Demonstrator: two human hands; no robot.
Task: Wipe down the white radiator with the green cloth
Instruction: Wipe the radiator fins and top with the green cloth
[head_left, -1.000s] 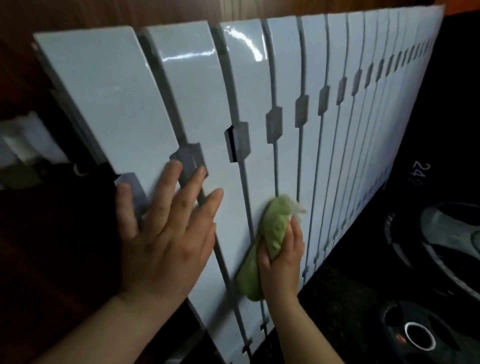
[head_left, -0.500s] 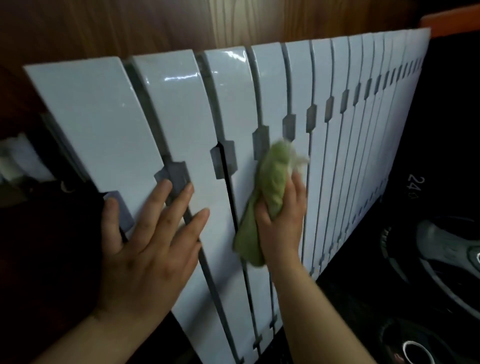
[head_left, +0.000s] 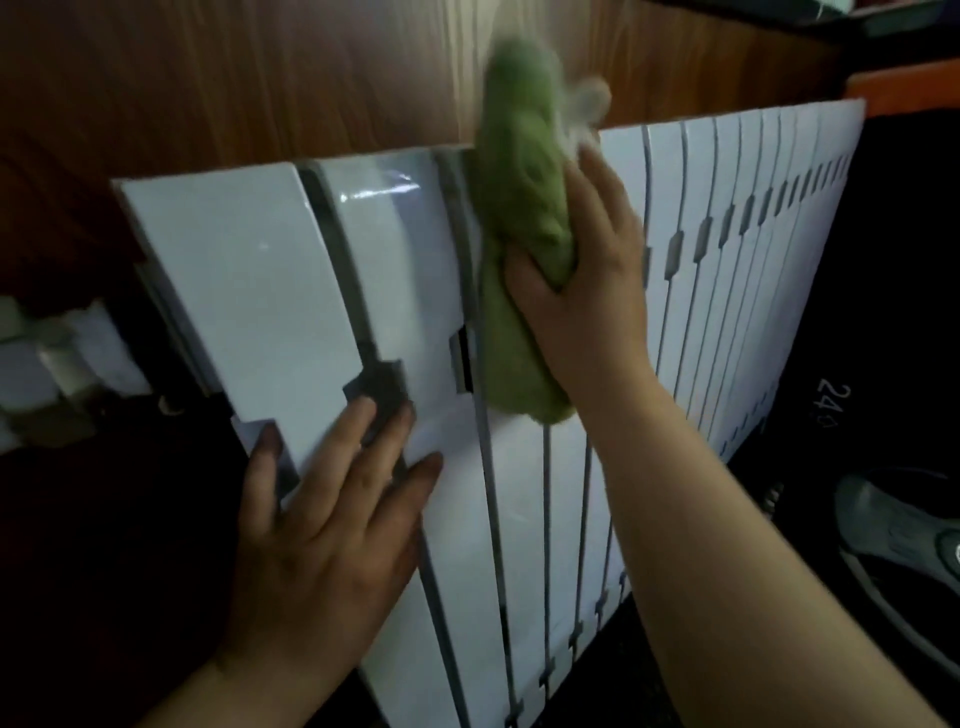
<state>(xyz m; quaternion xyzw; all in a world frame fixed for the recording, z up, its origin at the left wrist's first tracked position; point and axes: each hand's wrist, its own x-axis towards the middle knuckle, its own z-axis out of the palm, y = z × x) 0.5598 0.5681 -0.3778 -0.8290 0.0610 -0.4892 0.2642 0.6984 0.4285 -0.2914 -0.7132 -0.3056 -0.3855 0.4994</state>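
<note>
Head view, nearest first. Braces the white radiator (head_left: 260, 270) low on its left sections with left hand (head_left: 322, 530), fingers spread flat, gripping nothing. Further up, clutches the bunched green cloth (head_left: 519, 234) in right hand (head_left: 582, 291), thumb and fingers curled round it, at the top edge of a middle section. Risks overshooting onto the wooden panel (head_left: 260, 78) behind. Could also snag loose fabric in the gaps, or shift the seemingly leaning radiator if the bracing slips.

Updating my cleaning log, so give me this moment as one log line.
phase: wiping | right hand: grips green cloth at radiator top edge | left hand: flat on radiator, bracing | cloth: motion-blurred
</note>
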